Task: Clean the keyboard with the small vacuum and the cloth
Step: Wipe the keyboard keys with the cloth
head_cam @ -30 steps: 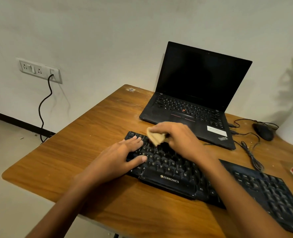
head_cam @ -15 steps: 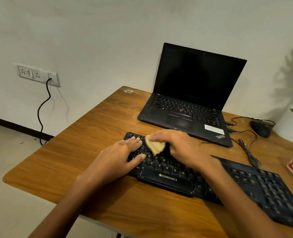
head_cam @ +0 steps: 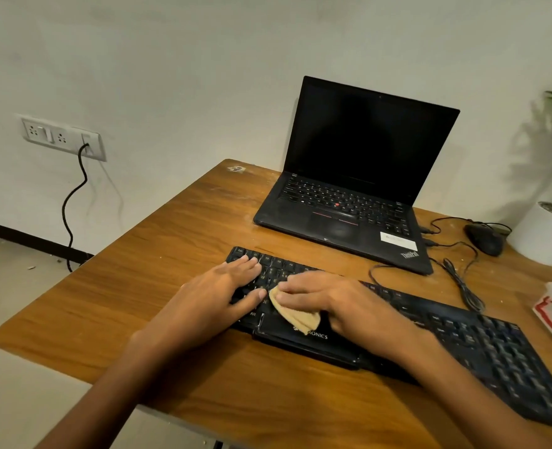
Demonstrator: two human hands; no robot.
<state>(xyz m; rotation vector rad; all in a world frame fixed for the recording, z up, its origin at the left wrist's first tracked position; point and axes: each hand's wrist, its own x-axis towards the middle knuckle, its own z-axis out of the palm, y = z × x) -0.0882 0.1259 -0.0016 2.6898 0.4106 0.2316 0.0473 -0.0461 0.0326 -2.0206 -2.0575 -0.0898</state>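
The left hand [head_cam: 223, 294] is lying flat on the left end of the black keyboard [head_cam: 462, 338], palm down. Its fingers are stretching straight across the upper key rows and its thumb is reaching along the lower rows. Its grip is loose and apart, holding nothing. The right hand [head_cam: 336, 303] is coming in from the right, forearm crossing over the keyboard's middle. Its grip is closing on the folded tan cloth [head_cam: 295, 315], with the fingers lying long over the top of the fold and the thumb hiding underneath. The cloth is pressing on the lower keys and the front edge, just beside the left thumb. The keyboard is sitting slantwise on the wooden worktop [head_cam: 132, 286], near its front edge.

The cloth is covering the start of the white brand name on the keyboard's front lip, leaving "RONICS" showing. Behind it, the open laptop [head_cam: 359, 150] with its dark screen is showing "ThinkPad" on the palm rest, next to a pale sticker too blurred to read.
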